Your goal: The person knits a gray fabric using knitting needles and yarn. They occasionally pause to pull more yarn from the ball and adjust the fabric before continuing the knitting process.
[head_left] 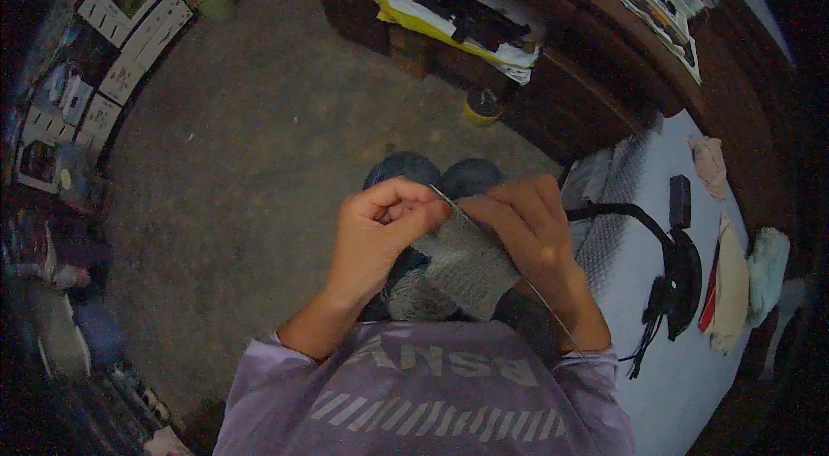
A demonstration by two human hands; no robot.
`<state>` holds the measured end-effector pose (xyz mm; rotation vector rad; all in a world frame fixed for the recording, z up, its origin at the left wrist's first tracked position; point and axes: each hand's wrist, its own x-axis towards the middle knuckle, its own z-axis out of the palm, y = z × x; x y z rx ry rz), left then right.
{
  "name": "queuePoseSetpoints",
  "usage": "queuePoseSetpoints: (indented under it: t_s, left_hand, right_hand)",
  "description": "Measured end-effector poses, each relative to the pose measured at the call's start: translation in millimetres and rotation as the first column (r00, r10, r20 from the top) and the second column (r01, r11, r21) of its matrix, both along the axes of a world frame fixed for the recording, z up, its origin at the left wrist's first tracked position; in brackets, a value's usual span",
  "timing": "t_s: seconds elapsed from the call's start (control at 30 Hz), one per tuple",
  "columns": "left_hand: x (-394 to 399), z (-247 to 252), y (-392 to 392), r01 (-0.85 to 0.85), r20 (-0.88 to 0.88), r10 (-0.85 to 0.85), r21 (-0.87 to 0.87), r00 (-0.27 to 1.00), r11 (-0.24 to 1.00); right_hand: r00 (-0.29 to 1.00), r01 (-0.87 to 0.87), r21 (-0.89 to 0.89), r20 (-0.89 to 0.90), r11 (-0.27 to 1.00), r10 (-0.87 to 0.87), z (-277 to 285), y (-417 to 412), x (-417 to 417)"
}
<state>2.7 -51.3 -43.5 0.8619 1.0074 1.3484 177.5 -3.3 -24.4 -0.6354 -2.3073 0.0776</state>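
My left hand [395, 216] pinches the upper end of a thin knitting needle [543, 300] between thumb and forefinger, above my knees. Grey knitted fabric [476, 262] hangs along this needle over my lap. My right hand [528, 216] is closed at the fabric's upper right edge, its fingertips near the needle; what exactly they grip is blurred. The needle runs down past my right wrist. A ball of grey yarn [421, 297] lies in my lap, against the lower left side of the fabric.
To the right is a bed [686, 385] with a black strap-like device [683, 287], a dark case [680, 201] and folded cloths [728, 287]. A dark wooden cabinet [583, 93] stands ahead, a yellow container [482, 106] beside it. White drawers [126, 77] and a green bin [215, 0] are at left.
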Motion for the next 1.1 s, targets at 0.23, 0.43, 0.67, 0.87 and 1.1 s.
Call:
queuePoseSetpoints:
  t_s: [0.23, 0.43, 0.67, 0.87, 1.1]
  left_hand:
    - [1, -4, -4, 0.102, -0.162, -0.082, 0.116, 0.983, 0.988]
    - [-8, -2, 2, 0.101, -0.207, -0.085, 0.068, 0.975, 0.992]
    - [-11, 7, 4, 0.117, 0.065, -0.115, -0.017, 0.991, 0.993]
    - [-14, -6, 7, 0.087, 0.158, -0.072, -0.087, 0.985, 0.992]
    - [8, 1, -7, -0.053, -0.329, 0.074, 0.072, 0.941, 0.996]
  right_hand:
    - [0.962, 0.108, -0.220, 0.270, 0.970, -0.046, 3, 11, -6]
    - [0.985, 0.128, -0.022, 0.117, 0.992, -0.125, 11, -7, 11]
    - [0.998, -0.031, 0.075, 0.048, 0.997, 0.027, 1, 1, 13]
    - [0.988, 0.077, 0.060, 0.126, 0.995, -0.084, 5, -8, 9]
    - [0.984, 0.169, -0.036, 0.067, 0.985, -0.166, -8, -5, -2]
